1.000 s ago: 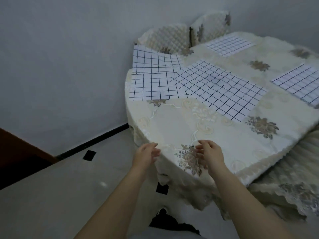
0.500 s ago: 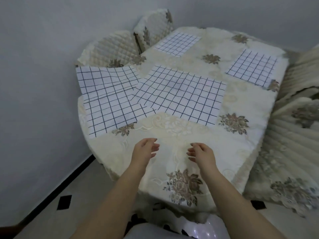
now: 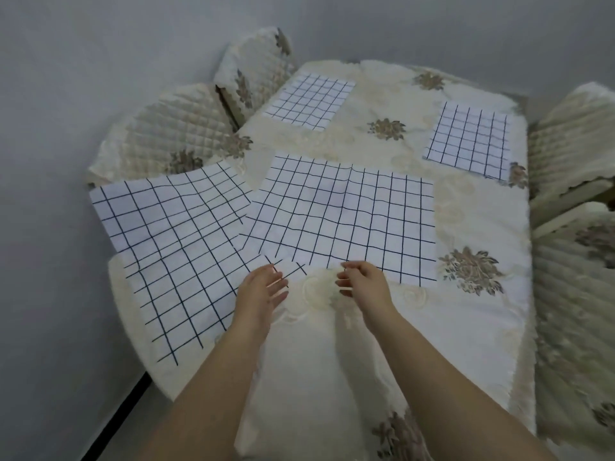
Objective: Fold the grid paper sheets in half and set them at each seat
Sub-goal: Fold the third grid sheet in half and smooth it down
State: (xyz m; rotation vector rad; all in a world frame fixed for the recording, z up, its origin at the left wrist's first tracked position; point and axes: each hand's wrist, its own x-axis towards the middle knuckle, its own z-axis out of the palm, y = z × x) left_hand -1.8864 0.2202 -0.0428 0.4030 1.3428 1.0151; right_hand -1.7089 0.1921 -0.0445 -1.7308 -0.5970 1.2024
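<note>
Two smaller sheets, seemingly already folded, are lying far beyond the fingers, the far-left sheet (image 3: 309,101) and the far-right sheet (image 3: 469,139), while two full-size ones are waiting unfolded: the left sheet (image 3: 173,247) and the centre sheet (image 3: 346,217). The left hand (image 3: 263,291) is hovering, fingers loosely spread and gripping nothing; the right hand (image 3: 362,282) is curling its fingers at the centre sheet's near edge, and I cannot tell whether they are pinching it. The big sheets are overlapping just ahead of the left fingers, probably hampering a clean fold, with quilted chairs (image 3: 173,134) crowding the desk (image 3: 466,327).
</note>
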